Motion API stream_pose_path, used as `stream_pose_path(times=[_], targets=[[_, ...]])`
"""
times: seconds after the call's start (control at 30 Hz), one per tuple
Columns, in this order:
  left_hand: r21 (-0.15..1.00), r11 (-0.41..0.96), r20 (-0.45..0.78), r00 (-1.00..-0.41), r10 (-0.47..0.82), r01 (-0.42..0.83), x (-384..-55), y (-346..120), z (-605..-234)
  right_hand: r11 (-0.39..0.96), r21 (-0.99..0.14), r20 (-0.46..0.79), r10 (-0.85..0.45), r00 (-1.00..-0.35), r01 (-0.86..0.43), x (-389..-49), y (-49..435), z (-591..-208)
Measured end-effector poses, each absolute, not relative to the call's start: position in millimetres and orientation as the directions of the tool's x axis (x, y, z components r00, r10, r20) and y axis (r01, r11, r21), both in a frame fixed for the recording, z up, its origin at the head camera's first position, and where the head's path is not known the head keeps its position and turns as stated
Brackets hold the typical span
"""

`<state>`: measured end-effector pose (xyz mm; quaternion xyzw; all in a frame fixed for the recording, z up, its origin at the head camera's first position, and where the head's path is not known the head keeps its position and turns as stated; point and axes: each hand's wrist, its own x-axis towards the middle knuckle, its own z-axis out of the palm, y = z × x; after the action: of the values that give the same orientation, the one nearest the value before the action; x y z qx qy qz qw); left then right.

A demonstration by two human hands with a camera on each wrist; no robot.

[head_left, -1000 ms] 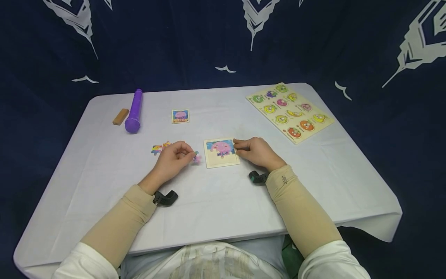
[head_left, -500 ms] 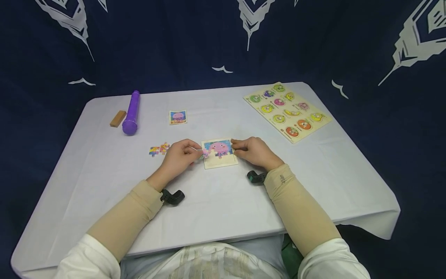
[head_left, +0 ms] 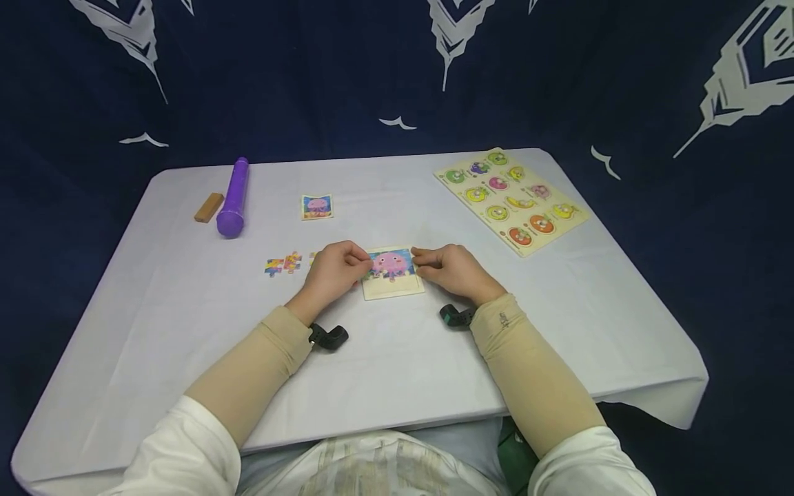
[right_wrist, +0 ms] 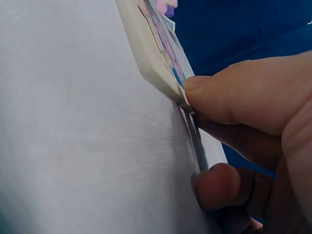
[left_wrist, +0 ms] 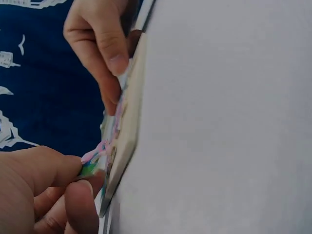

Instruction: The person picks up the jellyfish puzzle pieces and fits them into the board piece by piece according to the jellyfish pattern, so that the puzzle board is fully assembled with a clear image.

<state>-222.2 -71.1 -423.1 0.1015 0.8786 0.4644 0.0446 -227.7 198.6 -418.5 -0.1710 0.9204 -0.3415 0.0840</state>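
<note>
A small square puzzle board lies in the middle of the white table, with joined pieces showing a pink octopus-like figure in its upper part. My left hand pinches a pink-and-green jigsaw piece between thumb and fingers, over the left side of the board. In the head view the fingers mostly hide that piece. At the opposite side, my right hand grips the board's right edge, thumb against its upper corner. Left of my left hand lie loose jigsaw pieces, one partly hidden behind the hand.
A small picture card with the pink figure lies behind the board. Back left are a purple microphone-shaped thing and a wooden block. A fruit puzzle board lies back right. The table's front edge runs near the person's lap.
My left hand has moved right with the jigsaw piece, from beside the board to over its left part. Another loose piece has come into view behind it. The right hand stays at the board's edge.
</note>
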Motion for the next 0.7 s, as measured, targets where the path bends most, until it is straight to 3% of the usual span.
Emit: stream_pose_path(times=[0.33,0.7], targets=[[0.753,0.628,0.098,-0.977,0.188,0.197,-220.6,-67.0,-427.8,0.712,-0.657,-0.039,-0.360,-0.932,-0.247,-228.8,197.8,-419.6],[0.765,0.619,0.077,-0.979,0.187,0.178,-219.2,-69.3,-428.2,0.702,-0.666,-0.032,-0.366,-0.930,-0.253,-229.3,197.9,-421.1]])
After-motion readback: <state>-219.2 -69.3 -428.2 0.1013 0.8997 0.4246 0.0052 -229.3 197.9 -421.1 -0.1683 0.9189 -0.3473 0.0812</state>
